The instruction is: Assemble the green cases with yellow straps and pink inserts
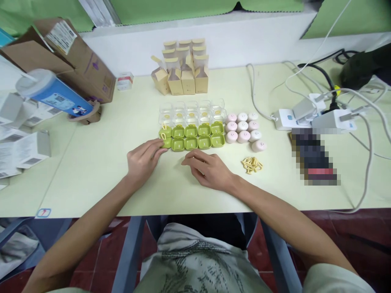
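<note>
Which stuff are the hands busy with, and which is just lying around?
In use: left hand touching the green cases; right hand beside them; clear lids; pink caps; yellow loops; tan boxes.
Lying about: cardboard box; blue cup; power strip; white cartons.

The table (106, 162) is evenly lit — shadows are barely cast; edges are bowed by the lens, and one patch (314, 156) seems pixelated.
</note>
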A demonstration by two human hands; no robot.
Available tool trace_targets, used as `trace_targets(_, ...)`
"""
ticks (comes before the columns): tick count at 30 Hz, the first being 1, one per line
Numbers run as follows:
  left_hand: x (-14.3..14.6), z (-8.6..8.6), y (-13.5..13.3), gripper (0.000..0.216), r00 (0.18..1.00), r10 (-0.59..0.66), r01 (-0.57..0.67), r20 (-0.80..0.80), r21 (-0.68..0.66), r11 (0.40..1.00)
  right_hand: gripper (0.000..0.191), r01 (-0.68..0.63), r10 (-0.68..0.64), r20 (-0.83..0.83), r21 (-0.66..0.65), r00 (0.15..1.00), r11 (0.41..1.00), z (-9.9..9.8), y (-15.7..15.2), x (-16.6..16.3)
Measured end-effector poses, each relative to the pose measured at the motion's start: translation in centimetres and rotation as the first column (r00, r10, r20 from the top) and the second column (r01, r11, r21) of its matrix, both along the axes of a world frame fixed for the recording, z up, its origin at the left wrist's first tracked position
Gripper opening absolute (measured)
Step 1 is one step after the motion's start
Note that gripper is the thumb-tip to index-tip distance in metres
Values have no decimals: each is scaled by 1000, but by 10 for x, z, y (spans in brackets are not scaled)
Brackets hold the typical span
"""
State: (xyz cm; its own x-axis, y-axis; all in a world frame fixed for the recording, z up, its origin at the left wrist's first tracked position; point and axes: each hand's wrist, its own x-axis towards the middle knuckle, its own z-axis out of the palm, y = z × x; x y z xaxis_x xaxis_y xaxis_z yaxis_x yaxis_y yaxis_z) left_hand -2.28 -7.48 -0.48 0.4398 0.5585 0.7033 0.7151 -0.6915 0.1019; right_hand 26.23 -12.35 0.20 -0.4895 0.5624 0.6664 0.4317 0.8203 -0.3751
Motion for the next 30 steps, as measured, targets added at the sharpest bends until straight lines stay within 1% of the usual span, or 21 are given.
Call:
trace_targets(3,-2,-1,-1,16,1000,19,-19,9,-36,999,31,-5,6,15,-6,1000,1000,0,0,0)
trace_targets(5,-3,2,-1,17,999,22,-21,38,-29,999,30,-5,5,11,-4,1000,1000,0,1,0)
trace_targets(7,-2,11,1,16,996,18,-16,85,-23,1000,29,0,0,-3,4,1000,1000,1,1,0)
trace_targets(9,4,24,6,13,996,19,-12,86,-71,997,28,1,-1,-12,16,1000,1000,1,0,-1)
trace_targets(10,10,31,10,13,998,22,-15,53,-118,993,28,1,-1,-12,22,1000,1000,1,0,-1)
trace_targets(12,23,44,18,19,997,31,-47,-71,-230,972,28,0,0,-11,32,1000,999,2,0,-1)
trace_targets(15,42,53,30,33,977,-3,-69,-215,-324,943,27,56,-55,-28,44,998,997,4,4,3)
trace_targets(17,51,53,36,34,965,-21,-77,-262,-356,931,27,153,-149,-58,68,987,986,7,11,9)
trace_targets(19,54,50,39,31,961,-22,-83,-276,-363,928,27,255,-244,-116,91,963,963,11,19,16)
trace_targets(21,55,45,40,30,965,-16,-82,-263,-358,930,27,316,-296,-183,91,937,944,13,26,23)
trace_targets(23,54,40,42,30,972,-12,-75,-235,-356,932,27,341,-318,-210,81,924,937,14,31,27)
trace_targets(27,51,31,44,34,981,-21,-53,-193,-369,928,26,363,-350,-122,109,929,925,12,32,26)
trace_targets(30,50,29,44,34,983,-4,-58,-184,-332,942,28,360,-348,-104,126,932,924,10,29,23)
